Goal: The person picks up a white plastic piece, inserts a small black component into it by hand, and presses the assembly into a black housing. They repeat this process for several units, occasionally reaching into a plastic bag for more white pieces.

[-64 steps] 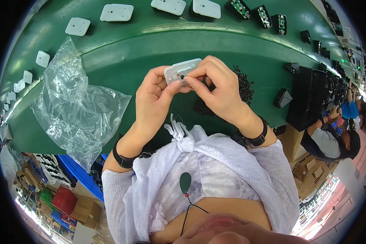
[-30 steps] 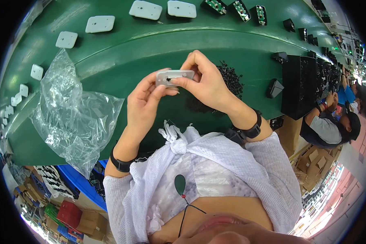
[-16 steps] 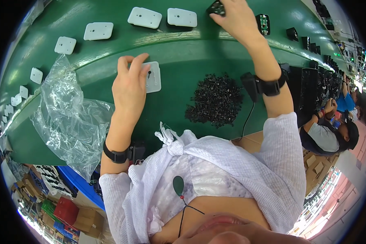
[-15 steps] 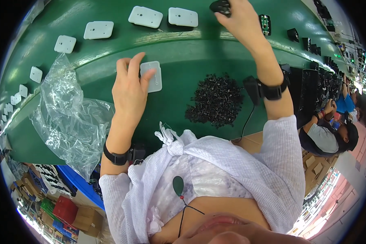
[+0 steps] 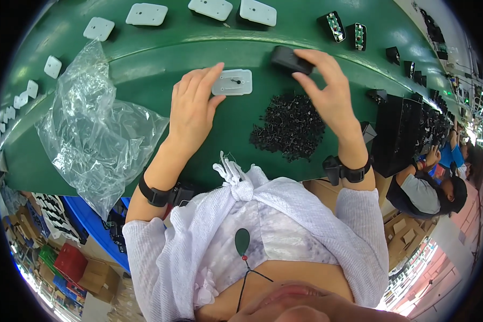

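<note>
My left hand (image 5: 192, 110) grips the left end of a translucent white plastic cover (image 5: 244, 87) between thumb and fingers, just above the green bench. On the cover lies a small black part with a thin tip (image 5: 238, 81). To the right, my right hand (image 5: 330, 88) has thumb and fingers around one end of a black plastic housing (image 5: 288, 59), tilted over the bench. Its inside is turned away from view. Below the housing spreads a heap of small black parts (image 5: 290, 129), near my right wrist.
A crumpled clear plastic bag (image 5: 99, 131) lies left of my left forearm. White covered housings (image 5: 257, 12) line the far side, curving down to the left. Black housings with green circuit boards (image 5: 335, 28) stand at the far right. A black box (image 5: 394, 134) and co-workers are further right.
My right hand has come back toward me from the far side with the black housing. My left hand has moved right and farther away, and the cover in it has turned sideways.
</note>
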`<state>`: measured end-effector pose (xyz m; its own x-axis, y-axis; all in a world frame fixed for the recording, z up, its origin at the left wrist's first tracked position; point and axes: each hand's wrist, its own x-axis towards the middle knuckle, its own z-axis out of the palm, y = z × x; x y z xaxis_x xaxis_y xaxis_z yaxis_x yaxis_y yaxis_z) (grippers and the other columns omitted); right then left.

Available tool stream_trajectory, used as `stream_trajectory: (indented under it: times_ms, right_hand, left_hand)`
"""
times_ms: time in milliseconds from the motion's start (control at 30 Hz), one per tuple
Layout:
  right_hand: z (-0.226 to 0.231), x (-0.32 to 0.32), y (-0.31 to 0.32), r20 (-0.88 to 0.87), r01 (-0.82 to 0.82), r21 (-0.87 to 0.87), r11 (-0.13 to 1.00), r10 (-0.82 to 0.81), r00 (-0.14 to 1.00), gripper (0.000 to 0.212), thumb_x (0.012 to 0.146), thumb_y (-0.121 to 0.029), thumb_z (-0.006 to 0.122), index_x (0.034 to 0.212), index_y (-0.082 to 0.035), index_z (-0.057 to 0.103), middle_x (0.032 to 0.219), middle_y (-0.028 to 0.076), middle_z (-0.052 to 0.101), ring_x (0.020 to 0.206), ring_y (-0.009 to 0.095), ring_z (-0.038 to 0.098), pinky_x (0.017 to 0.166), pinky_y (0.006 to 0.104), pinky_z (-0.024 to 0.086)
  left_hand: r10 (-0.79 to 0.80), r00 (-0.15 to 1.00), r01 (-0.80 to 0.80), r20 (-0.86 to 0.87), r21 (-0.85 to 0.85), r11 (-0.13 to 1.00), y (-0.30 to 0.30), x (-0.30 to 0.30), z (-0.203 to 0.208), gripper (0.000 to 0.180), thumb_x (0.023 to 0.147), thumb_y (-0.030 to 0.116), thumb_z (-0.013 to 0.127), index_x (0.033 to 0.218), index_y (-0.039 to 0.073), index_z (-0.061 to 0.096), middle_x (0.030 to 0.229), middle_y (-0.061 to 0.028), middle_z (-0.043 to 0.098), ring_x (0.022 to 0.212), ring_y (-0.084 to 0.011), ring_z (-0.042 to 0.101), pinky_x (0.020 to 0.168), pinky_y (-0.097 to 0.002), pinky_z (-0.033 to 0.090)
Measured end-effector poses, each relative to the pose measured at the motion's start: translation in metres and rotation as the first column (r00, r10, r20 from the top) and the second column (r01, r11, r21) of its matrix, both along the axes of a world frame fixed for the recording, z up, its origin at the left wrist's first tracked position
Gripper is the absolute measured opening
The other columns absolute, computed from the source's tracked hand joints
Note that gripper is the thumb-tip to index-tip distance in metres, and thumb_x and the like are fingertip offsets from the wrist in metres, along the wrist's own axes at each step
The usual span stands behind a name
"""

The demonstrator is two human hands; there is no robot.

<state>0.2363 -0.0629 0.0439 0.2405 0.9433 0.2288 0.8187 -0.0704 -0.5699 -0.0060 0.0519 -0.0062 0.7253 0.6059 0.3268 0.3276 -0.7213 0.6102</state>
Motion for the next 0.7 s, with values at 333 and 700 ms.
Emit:
stream_trajectory:
  times_ms: [333, 700]
  right_hand:
    - [-0.012, -0.061, 0.033, 0.047, -0.33, -0.014, 0.944, 0.331, 0.943, 0.04, 0.075, -0.004, 0.07, 0.113, -0.006, 0.063, 0.113, 0.008, 0.063, 0.102, 0.028, 0.058, 0.087, 0.0375, 0.05]
    - [-0.026, -0.067, 0.028, 0.268, -0.293, 0.058, 0.954, 0.267, 0.926, 0.043, 0.071, -0.002, 0.071, 0.113, -0.006, 0.065, 0.112, 0.009, 0.062, 0.096, 0.026, 0.06, 0.076, 0.0349, 0.054]
  left_hand:
    - [-0.008, 0.989, 0.03, 0.15, -0.148, 0.989, -0.003, -0.014, -0.003, 0.053, 0.08, -0.013, 0.047, 0.129, 0.005, 0.056, 0.132, -0.0116, 0.057, 0.123, -0.0286, 0.053, 0.098, -0.0383, 0.043]
    - [-0.054, 0.988, 0.08, -0.148, 0.172, 0.982, -0.01, -0.012, 0.0, 0.056, 0.076, 0.006, 0.063, 0.131, 0.0, 0.051, 0.133, -0.0128, 0.054, 0.12, -0.0284, 0.053, 0.096, -0.0398, 0.044]
